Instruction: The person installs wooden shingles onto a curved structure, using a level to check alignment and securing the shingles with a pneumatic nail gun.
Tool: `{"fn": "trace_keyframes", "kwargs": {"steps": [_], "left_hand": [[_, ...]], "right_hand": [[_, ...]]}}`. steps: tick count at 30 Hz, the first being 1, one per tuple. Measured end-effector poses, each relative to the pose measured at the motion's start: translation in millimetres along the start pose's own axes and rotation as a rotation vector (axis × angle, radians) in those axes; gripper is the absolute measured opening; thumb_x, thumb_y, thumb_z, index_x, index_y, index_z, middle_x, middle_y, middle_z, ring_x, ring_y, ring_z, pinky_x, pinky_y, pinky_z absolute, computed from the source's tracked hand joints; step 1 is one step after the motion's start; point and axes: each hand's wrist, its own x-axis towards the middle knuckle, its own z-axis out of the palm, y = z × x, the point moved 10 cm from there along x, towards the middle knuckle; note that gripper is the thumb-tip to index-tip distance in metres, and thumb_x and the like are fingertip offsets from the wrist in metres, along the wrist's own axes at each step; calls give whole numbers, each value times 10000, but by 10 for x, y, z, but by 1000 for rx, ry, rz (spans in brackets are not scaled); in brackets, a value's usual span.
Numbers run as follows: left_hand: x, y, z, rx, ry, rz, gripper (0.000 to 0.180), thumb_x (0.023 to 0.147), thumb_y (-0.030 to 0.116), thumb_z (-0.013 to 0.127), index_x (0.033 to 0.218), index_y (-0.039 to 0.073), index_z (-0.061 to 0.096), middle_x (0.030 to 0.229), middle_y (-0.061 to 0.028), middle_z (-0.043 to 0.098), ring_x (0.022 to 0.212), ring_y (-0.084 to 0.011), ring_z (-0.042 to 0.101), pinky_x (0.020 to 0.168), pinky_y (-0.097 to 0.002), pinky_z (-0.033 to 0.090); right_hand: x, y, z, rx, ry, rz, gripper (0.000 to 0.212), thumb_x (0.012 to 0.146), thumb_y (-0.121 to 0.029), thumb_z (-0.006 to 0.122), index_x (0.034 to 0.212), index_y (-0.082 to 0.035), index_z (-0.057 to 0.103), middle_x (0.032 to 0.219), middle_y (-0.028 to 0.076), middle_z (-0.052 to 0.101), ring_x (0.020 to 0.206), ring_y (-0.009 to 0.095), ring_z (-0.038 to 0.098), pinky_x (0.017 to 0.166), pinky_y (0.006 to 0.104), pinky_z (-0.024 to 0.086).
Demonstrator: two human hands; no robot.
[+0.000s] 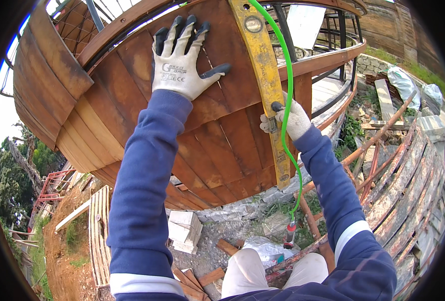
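My left hand [179, 65], in a white work glove with dark fingertips, lies open with fingers spread on a curved panel of brown wooden boards [132, 75]. To its right, a worn yellow spirit level [262, 60] runs steeply down the face of the boards. My right hand [293, 118], also gloved, is closed around the level's lower half, with the thumb in front and fingertips showing at its left edge. A bright green hose [287, 65] hangs in front of the level and right hand. At the hose's lower end is a red and black fitting [289, 235].
Dark metal railing posts [342, 45] and a curved wooden rail [328, 59] stand at the right. Rusty poles [378, 135] and weathered slats [403, 175] lie lower right. Stacked pale tiles [184, 231] and wood offcuts [210, 277] sit below. A slatted wooden piece [99, 236] stands lower left.
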Motion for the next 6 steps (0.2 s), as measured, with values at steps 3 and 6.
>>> {"fn": "trace_keyframes", "kwargs": {"steps": [3, 6], "left_hand": [[3, 16, -10, 8, -7, 4, 999, 771, 779, 631, 1576, 270, 332, 1648, -45, 280, 1548, -247, 164, 1257, -521, 63], [16, 26, -33, -28, 18, 30, 1008, 773, 778, 630, 1578, 250, 331, 1657, -39, 258, 1550, -252, 154, 1255, -534, 51]], "right_hand": [[21, 29, -29, 12, 22, 10, 514, 1021, -57, 463, 1518, -118, 345, 1113, 115, 587, 843, 274, 709, 777, 434, 624], [22, 40, -23, -24, -29, 41, 558, 1021, -66, 473, 1547, -153, 308, 1283, 130, 518, 934, 285, 702, 769, 444, 621]]}}
